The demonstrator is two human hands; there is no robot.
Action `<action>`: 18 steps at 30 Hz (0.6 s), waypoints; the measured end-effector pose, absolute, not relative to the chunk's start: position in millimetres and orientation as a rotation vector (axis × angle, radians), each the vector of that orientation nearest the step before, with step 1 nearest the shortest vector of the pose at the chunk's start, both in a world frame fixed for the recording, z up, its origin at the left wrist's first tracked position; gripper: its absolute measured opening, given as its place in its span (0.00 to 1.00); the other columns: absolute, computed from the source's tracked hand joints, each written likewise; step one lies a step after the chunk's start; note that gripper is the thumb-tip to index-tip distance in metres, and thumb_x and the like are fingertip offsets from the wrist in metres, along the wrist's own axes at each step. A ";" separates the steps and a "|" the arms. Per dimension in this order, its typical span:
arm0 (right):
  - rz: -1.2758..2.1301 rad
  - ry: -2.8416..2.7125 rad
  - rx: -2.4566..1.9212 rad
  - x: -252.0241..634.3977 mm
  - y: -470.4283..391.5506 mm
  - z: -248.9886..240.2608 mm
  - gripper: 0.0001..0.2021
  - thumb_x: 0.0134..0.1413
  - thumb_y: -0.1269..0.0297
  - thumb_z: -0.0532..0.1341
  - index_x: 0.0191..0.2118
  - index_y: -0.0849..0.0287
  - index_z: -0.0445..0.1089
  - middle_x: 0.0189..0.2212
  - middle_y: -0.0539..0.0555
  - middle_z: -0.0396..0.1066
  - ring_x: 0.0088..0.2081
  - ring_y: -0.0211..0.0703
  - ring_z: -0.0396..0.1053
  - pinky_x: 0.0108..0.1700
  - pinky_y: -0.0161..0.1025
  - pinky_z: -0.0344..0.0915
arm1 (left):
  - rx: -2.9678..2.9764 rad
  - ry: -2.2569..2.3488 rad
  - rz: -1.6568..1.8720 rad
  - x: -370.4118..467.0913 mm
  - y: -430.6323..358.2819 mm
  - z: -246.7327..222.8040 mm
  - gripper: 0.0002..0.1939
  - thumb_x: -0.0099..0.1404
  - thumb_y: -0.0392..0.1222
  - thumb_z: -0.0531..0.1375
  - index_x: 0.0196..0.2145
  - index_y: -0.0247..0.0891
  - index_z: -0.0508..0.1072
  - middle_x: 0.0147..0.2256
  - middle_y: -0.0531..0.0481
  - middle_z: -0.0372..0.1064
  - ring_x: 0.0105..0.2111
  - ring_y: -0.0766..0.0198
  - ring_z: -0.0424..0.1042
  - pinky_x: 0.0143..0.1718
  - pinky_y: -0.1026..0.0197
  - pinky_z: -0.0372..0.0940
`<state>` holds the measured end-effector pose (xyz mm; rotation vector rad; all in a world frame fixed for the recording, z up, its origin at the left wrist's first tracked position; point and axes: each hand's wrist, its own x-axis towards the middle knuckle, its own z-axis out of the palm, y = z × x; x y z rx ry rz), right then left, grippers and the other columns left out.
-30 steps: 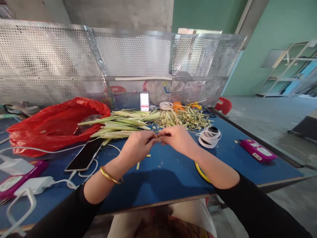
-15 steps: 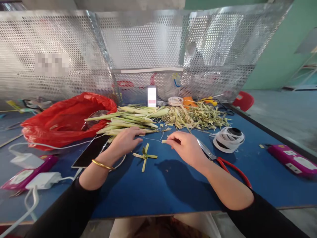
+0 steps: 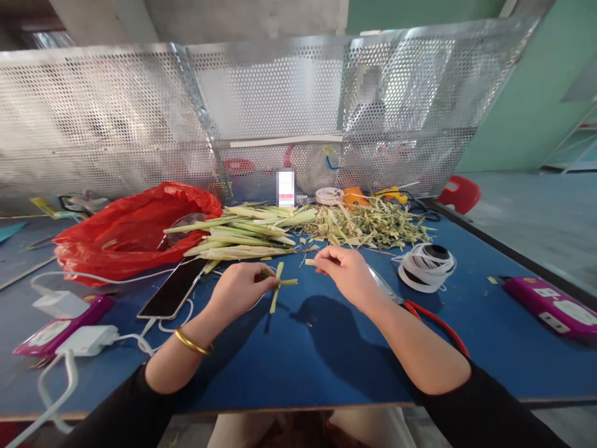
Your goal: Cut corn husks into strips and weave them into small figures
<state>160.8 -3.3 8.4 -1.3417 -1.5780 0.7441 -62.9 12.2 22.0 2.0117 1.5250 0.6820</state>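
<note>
My left hand [image 3: 243, 287] pinches one side of a small cross-shaped piece of folded leaf strips [image 3: 278, 286], lifted just off the blue table. Between the thumb and fingertips of my right hand [image 3: 344, 270] is a short pale leaf strip [image 3: 310, 262]. A gap separates the strip from the cross piece. Behind my hands lies a bundle of long pale green leaf stalks [image 3: 247, 239]. To the right of it is a heap of short woven leaf pieces [image 3: 373, 224]. Red-handled scissors [image 3: 431, 316] lie beside my right forearm, partly hidden by it.
A red plastic bag [image 3: 125, 239] stands open at the left, by a phone [image 3: 172, 289], white chargers [image 3: 87, 340] and a purple power strip [image 3: 35, 330]. A spool of white cord [image 3: 426, 267] and another purple power strip [image 3: 553, 308] are at right. A perforated metal screen [image 3: 280, 93] closes the back.
My left hand has come down and toward the middle, taken hold of the cross piece and raised it off the table. My right hand still holds its strip, nearly unmoved.
</note>
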 end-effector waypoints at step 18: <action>1.400 -1.095 -0.905 157.2 -10.5 18.5 0.12 0.42 0.56 0.69 0.26 0.59 0.73 0.30 0.52 0.74 0.34 0.40 0.70 0.40 0.36 0.65 | 0.393 0.746 0.822 -11.0 4.2 10.2 0.08 0.64 0.36 0.57 0.29 0.31 0.73 0.20 0.52 0.66 0.18 0.72 0.66 0.22 0.69 0.64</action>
